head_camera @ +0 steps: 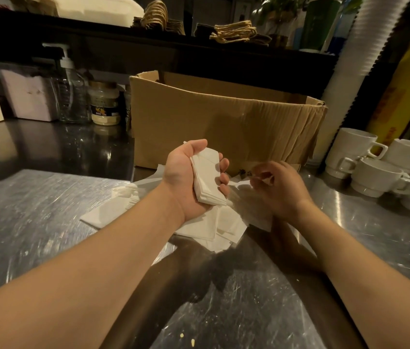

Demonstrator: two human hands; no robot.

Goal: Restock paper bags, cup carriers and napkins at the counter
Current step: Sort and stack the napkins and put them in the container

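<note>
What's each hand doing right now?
Left hand: grips a stack of folded napkins.
Right hand: fingers curled above the loose napkins; whether it pinches anything cannot be told.

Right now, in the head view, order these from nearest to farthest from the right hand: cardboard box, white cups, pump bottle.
1. Cardboard box, just behind the right hand.
2. White cups, off to its right.
3. Pump bottle, far left, past the box.

Scratched stainless steel counter (48,222): loose white paper napkins (206,227), open brown cardboard box (224,122), stacked white ceramic cups (380,172), clear pump bottle (71,94).
</note>
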